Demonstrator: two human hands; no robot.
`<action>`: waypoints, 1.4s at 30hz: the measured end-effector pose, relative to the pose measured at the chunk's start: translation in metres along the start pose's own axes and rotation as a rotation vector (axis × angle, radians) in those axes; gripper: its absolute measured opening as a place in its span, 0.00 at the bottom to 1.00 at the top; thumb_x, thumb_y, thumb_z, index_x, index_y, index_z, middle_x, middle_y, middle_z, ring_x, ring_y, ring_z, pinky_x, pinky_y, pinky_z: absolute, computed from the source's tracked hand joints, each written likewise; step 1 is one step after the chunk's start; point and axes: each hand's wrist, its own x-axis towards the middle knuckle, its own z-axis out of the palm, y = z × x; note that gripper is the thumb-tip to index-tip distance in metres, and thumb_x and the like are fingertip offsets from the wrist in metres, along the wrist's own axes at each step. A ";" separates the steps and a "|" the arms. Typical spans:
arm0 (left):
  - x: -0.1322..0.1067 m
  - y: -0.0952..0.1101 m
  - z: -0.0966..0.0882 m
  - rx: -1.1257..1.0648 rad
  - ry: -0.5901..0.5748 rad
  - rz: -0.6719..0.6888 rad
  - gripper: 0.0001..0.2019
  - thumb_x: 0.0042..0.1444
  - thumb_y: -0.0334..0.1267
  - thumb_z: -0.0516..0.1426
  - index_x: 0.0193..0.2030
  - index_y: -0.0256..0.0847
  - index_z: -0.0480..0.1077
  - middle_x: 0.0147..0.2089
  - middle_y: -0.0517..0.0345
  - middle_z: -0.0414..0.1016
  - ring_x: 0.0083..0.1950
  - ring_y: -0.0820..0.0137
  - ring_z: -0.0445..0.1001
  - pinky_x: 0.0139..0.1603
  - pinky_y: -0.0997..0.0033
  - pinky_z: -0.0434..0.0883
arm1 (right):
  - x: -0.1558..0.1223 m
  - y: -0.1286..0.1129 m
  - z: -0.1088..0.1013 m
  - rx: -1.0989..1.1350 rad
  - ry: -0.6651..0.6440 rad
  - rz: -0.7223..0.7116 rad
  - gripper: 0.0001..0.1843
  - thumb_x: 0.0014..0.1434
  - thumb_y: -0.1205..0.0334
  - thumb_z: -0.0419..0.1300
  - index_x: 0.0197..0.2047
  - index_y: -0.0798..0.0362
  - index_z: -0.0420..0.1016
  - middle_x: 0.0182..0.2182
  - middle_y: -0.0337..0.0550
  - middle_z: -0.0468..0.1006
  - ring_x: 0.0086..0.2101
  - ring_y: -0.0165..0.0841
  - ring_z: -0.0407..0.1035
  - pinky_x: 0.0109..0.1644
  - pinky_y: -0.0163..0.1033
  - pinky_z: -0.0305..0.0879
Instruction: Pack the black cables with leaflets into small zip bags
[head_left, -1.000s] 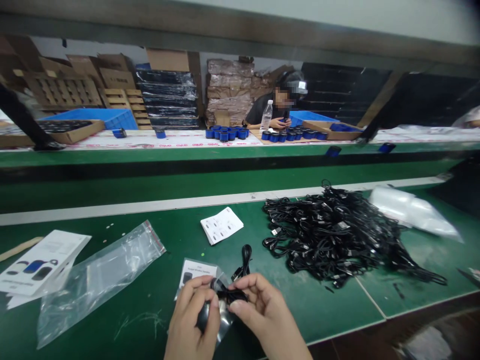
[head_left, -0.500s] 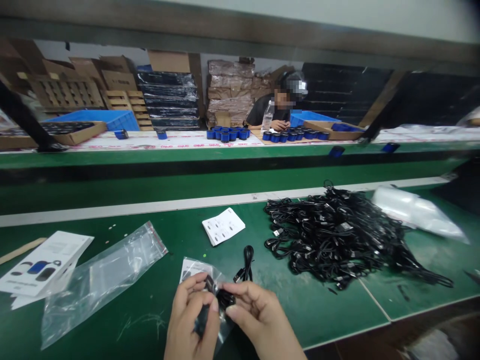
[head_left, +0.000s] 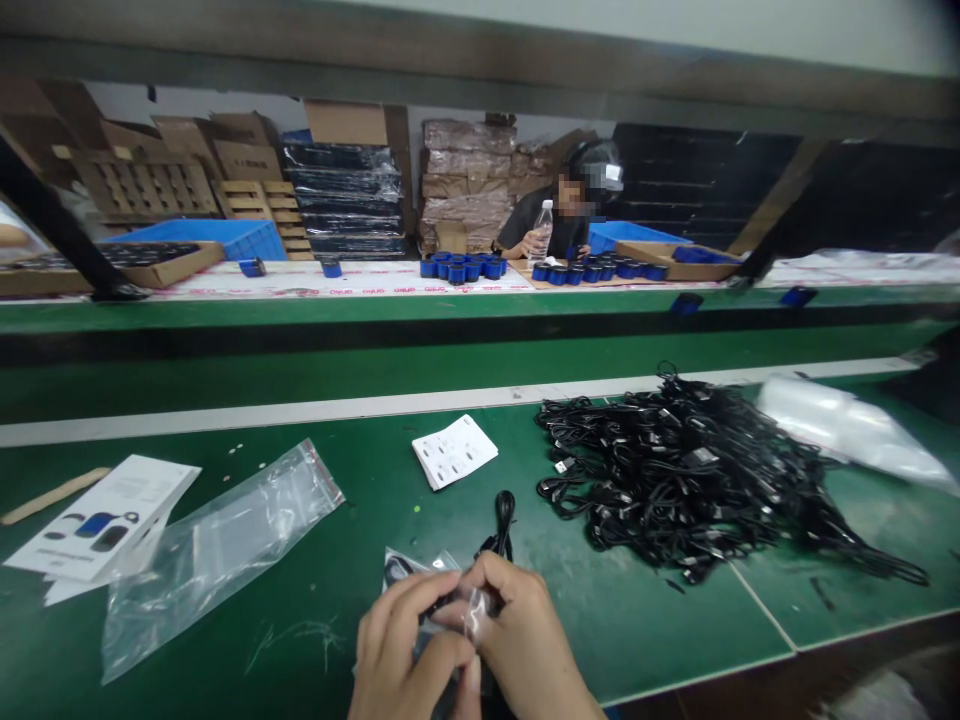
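My left hand and my right hand meet at the bottom middle, both pinched on a small clear plastic bag with a black item and a card inside. Their fingers press together at the bag's top edge. A single coiled black cable lies on the green table just beyond my fingers. A small white leaflet lies farther out.
A big heap of black cables fills the right side, with clear bags behind it. An empty clear zip bag and printed leaflets lie left. Across the green conveyor a person sits by blue round parts.
My hands have come closer together and now pinch the bag's top edge; the bag's contents are more covered by my fingers. The view has shifted slightly.
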 end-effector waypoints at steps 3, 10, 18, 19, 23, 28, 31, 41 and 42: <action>0.017 -0.011 -0.022 0.015 -0.160 -0.071 0.13 0.54 0.53 0.55 0.39 0.48 0.70 0.54 0.49 0.73 0.56 0.53 0.68 0.51 0.52 0.62 | -0.001 -0.001 -0.003 0.021 -0.111 -0.030 0.09 0.44 0.75 0.61 0.19 0.55 0.68 0.16 0.30 0.64 0.20 0.25 0.57 0.24 0.28 0.52; 0.037 -0.019 -0.042 -0.281 -0.513 -0.398 0.10 0.54 0.49 0.58 0.32 0.47 0.72 0.27 0.66 0.74 0.27 0.71 0.73 0.25 0.79 0.67 | -0.006 -0.012 -0.015 0.143 -0.190 -0.066 0.04 0.53 0.67 0.60 0.32 0.54 0.78 0.23 0.36 0.73 0.26 0.29 0.65 0.30 0.30 0.60; 0.033 -0.013 -0.040 -0.679 -0.293 -0.726 0.12 0.54 0.49 0.56 0.29 0.44 0.72 0.29 0.65 0.69 0.27 0.74 0.71 0.27 0.80 0.67 | -0.011 -0.011 -0.022 0.042 -0.104 -0.153 0.06 0.56 0.66 0.59 0.28 0.53 0.74 0.25 0.37 0.72 0.27 0.30 0.67 0.33 0.32 0.62; 0.033 -0.014 -0.041 -0.696 -0.281 -0.733 0.12 0.54 0.49 0.56 0.29 0.44 0.73 0.29 0.65 0.69 0.27 0.74 0.71 0.27 0.80 0.67 | -0.011 -0.012 -0.023 0.040 -0.095 -0.161 0.07 0.56 0.66 0.59 0.27 0.53 0.74 0.24 0.37 0.72 0.27 0.30 0.67 0.32 0.32 0.61; 0.033 -0.025 -0.044 -0.588 -0.350 -0.606 0.11 0.55 0.45 0.57 0.27 0.46 0.75 0.28 0.63 0.71 0.27 0.74 0.71 0.25 0.82 0.66 | -0.010 -0.015 -0.025 0.016 -0.088 -0.228 0.09 0.57 0.65 0.59 0.25 0.54 0.71 0.24 0.37 0.71 0.27 0.31 0.66 0.32 0.33 0.60; 0.032 -0.026 -0.045 -0.435 -0.295 -0.512 0.11 0.56 0.42 0.56 0.24 0.45 0.73 0.25 0.64 0.70 0.25 0.75 0.69 0.25 0.82 0.65 | -0.010 -0.018 -0.025 -0.021 -0.112 -0.255 0.09 0.58 0.66 0.58 0.26 0.53 0.71 0.24 0.37 0.70 0.28 0.31 0.66 0.33 0.33 0.60; 0.031 -0.022 -0.043 -0.440 -0.280 -0.442 0.12 0.57 0.41 0.55 0.25 0.44 0.73 0.25 0.64 0.69 0.24 0.75 0.70 0.25 0.82 0.65 | -0.011 -0.019 -0.023 -0.023 -0.161 -0.275 0.06 0.58 0.68 0.58 0.29 0.53 0.72 0.27 0.37 0.72 0.30 0.30 0.68 0.35 0.32 0.60; 0.030 -0.017 -0.036 -0.568 -0.345 -0.519 0.12 0.55 0.44 0.57 0.25 0.44 0.75 0.25 0.61 0.71 0.25 0.73 0.71 0.24 0.80 0.66 | -0.014 -0.015 -0.013 -0.049 -0.147 -0.305 0.08 0.58 0.66 0.59 0.27 0.54 0.75 0.25 0.38 0.74 0.28 0.31 0.69 0.33 0.32 0.61; 0.030 -0.020 -0.041 -0.544 -0.344 -0.500 0.12 0.54 0.44 0.57 0.23 0.44 0.75 0.23 0.61 0.70 0.24 0.73 0.71 0.23 0.79 0.66 | -0.014 -0.019 -0.013 -0.044 -0.185 -0.291 0.07 0.57 0.66 0.61 0.27 0.54 0.75 0.25 0.38 0.74 0.28 0.31 0.69 0.33 0.32 0.62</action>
